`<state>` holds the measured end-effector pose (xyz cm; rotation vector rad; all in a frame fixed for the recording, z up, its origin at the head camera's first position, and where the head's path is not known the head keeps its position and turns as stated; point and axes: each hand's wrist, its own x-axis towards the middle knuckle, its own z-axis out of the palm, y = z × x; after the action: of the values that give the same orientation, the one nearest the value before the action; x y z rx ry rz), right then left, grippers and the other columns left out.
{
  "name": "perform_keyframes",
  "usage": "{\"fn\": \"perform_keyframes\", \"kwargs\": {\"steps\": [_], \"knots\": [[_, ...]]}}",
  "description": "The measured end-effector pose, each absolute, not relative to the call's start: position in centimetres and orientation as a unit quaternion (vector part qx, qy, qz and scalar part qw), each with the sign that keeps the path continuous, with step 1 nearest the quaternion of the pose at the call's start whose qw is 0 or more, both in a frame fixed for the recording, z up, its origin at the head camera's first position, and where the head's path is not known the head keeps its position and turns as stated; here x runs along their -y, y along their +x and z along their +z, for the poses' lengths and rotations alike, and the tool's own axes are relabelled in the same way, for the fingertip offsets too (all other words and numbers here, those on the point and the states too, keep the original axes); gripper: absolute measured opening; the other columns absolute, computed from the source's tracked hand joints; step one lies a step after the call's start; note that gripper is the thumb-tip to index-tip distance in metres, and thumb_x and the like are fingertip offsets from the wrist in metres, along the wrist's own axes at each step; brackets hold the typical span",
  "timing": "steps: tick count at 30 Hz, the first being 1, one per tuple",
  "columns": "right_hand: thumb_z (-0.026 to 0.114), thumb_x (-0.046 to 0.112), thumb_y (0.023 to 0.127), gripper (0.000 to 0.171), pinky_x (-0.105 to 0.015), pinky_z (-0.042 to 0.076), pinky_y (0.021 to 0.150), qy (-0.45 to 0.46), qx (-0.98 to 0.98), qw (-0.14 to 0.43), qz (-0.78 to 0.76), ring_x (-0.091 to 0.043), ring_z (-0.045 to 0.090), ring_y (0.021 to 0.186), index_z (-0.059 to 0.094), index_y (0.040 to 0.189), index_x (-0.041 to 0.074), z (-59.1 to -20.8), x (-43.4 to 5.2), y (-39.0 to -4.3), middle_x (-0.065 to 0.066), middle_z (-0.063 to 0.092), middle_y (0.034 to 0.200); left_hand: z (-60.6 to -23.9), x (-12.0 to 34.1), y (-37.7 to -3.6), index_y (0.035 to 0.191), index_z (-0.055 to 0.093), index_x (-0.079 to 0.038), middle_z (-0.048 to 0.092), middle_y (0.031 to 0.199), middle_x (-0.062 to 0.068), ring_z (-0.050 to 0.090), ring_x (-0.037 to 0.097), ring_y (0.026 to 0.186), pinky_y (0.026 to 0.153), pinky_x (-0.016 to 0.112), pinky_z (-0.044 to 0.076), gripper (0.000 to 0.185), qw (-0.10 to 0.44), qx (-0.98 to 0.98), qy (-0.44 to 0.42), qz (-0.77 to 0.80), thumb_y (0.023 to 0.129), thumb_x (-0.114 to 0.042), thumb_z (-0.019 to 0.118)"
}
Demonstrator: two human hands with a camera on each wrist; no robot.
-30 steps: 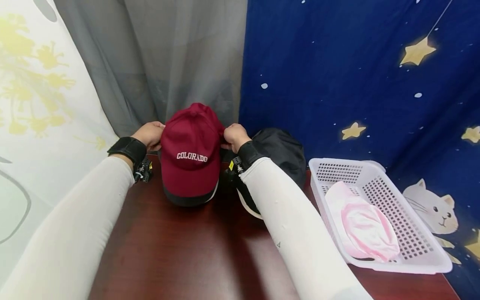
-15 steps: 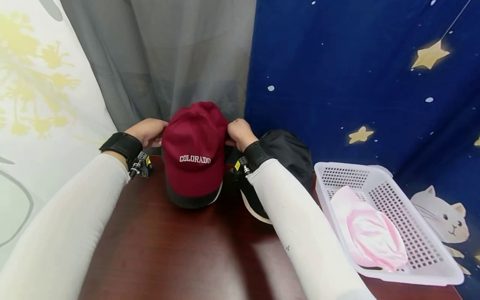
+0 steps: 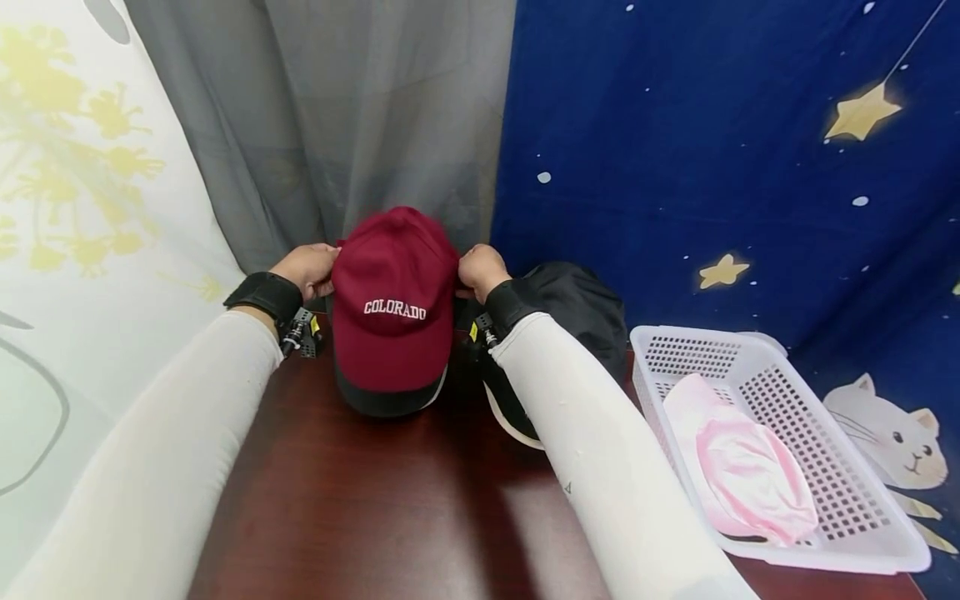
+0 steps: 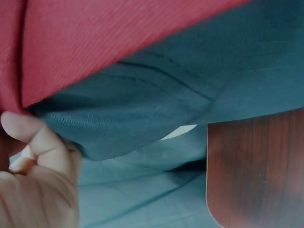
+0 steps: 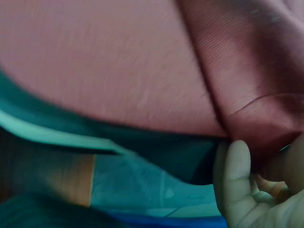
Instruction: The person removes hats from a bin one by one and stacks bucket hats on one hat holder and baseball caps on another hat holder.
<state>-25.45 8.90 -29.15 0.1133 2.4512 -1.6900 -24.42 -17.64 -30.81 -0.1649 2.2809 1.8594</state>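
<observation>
The maroon Colorado cap [image 3: 392, 308] sits between both hands, left hand [image 3: 306, 268] and right hand [image 3: 482, 269] pinching its opposite sides equally, brim pointing near, over the far surface [image 3: 390, 508].

Head high; wrists close under cap [image 3: 393, 308]

Bare table [image 3: 390, 500] lies open in front; black cap [image 3: 570, 304] and basket [image 3: 780, 517] crowd the right.
</observation>
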Motion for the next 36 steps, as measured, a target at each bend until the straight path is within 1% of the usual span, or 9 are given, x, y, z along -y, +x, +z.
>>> {"fn": "perform_keyframes", "kwargs": {"steps": [5, 9, 11, 14, 17, 25, 29, 32, 36], "knots": [[0.045, 0.005, 0.102, 0.015, -0.026, 0.050, 0.049, 0.047, -0.875, 0.077, -0.476, -0.018, 0.050, 0.064, 0.047, 0.087, 0.008, -30.5, -8.3, -26.0, -0.006, 0.045, 0.091, -31.9, 18.3, -27.0, 0.080, 0.047, -0.004, 0.044, 0.061, 0.001, 0.042, 0.006, 0.041, 0.041, 0.018, 0.041, 0.034, 0.129, -0.844, -0.055, 0.517, 0.106, -0.023, 0.036], [0.046, 0.008, 0.103, 0.016, -0.026, 0.047, 0.048, 0.062, -0.885, 0.064, -0.457, -0.019, 0.051, 0.060, 0.052, 0.088, 0.006, -31.3, -8.1, -26.0, -0.007, 0.050, 0.092, -35.9, 20.4, -32.2, 0.067, 0.047, -0.009, 0.045, 0.061, 0.001, 0.040, 0.010, 0.040, 0.039, 0.023, 0.039, 0.037, 0.145, -0.845, -0.034, 0.514, 0.101, -0.025, 0.048], [0.045, 0.012, 0.105, 0.018, -0.027, 0.048, 0.049, 0.064, -0.887, 0.055, -0.455, -0.020, 0.052, 0.063, 0.054, 0.091, 0.004, -31.7, -8.1, -25.8, -0.009, 0.052, 0.094, -36.8, 20.6, -32.9, 0.073, 0.050, -0.009, 0.045, 0.066, 0.002, 0.040, 0.012, 0.044, 0.041, 0.024, 0.038, 0.035, 0.148, -0.829, -0.038, 0.537, 0.102, -0.029, 0.049], [0.044, 0.015, 0.106, 0.019, -0.028, 0.049, 0.051, 0.065, -0.882, 0.041, -0.464, -0.022, 0.054, 0.072, 0.056, 0.098, 0.003, -32.1, -8.0, -25.3, -0.011, 0.055, 0.100, -35.7, 19.5, -30.3, 0.092, 0.052, -0.006, 0.044, 0.074, 0.004, 0.037, 0.014, 0.047, 0.043, 0.024, 0.037, 0.036, 0.144, -0.818, -0.058, 0.554, 0.105, -0.039, 0.043], [0.045, 0.015, 0.106, 0.018, -0.029, 0.049, 0.052, 0.057, -0.877, 0.033, -0.476, -0.023, 0.053, 0.076, 0.056, 0.103, 0.002, -32.2, -8.0, -24.9, -0.012, 0.055, 0.102, -33.1, 17.9, -26.3, 0.102, 0.046, -0.003, 0.043, 0.073, 0.004, 0.037, 0.013, 0.049, 0.045, 0.023, 0.036, 0.038, 0.146, -0.818, -0.077, 0.552, 0.108, -0.037, 0.028], [0.047, 0.004, 0.101, 0.024, -0.027, 0.043, 0.049, 0.042, -0.825, 0.071, -0.559, -0.017, 0.046, 0.056, 0.046, 0.078, 0.008, -31.5, -8.5, -24.1, -0.006, 0.046, 0.084, -30.6, 17.1, -20.9, 0.083, 0.042, -0.005, 0.040, 0.054, -0.001, 0.037, 0.008, 0.042, 0.040, 0.019, 0.033, 0.036, 0.151, -0.746, -0.097, 0.641, 0.109, -0.027, 0.032], [0.041, 0.006, 0.102, 0.013, -0.027, 0.047, 0.055, 0.038, -0.815, 0.096, -0.571, -0.017, 0.049, 0.061, 0.053, 0.098, 0.001, -31.2, -8.6, -23.8, -0.006, 0.045, 0.090, -31.3, 17.3, -19.8, 0.083, 0.047, -0.005, 0.045, 0.059, -0.002, 0.041, 0.006, 0.046, 0.043, 0.017, 0.038, 0.034, 0.104, -0.690, -0.111, 0.708, 0.109, -0.025, 0.037], [0.041, 0.007, 0.102, 0.023, -0.028, 0.049, 0.059, 0.041, -0.813, 0.105, -0.571, -0.018, 0.051, 0.065, 0.053, 0.118, -0.004, -31.3, -9.0, -23.6, -0.008, 0.046, 0.095, -32.4, 17.4, -19.1, 0.086, 0.052, -0.005, 0.050, 0.064, -0.003, 0.046, 0.005, 0.049, 0.047, 0.016, 0.044, 0.030, 0.088, -0.656, -0.109, 0.742, 0.108, -0.024, 0.041], [0.041, 0.007, 0.102, 0.020, -0.028, 0.050, 0.059, 0.040, -0.818, 0.093, -0.567, -0.017, 0.051, 0.063, 0.054, 0.113, -0.004, -31.6, -9.7, -23.3, -0.009, 0.047, 0.095, -33.5, 17.3, -18.1, 0.095, 0.056, -0.008, 0.057, 0.072, -0.003, 0.055, 0.006, 0.059, 0.057, 0.017, 0.052, 0.023, 0.116, -0.669, -0.087, 0.729, 0.107, -0.024, 0.044]]}}
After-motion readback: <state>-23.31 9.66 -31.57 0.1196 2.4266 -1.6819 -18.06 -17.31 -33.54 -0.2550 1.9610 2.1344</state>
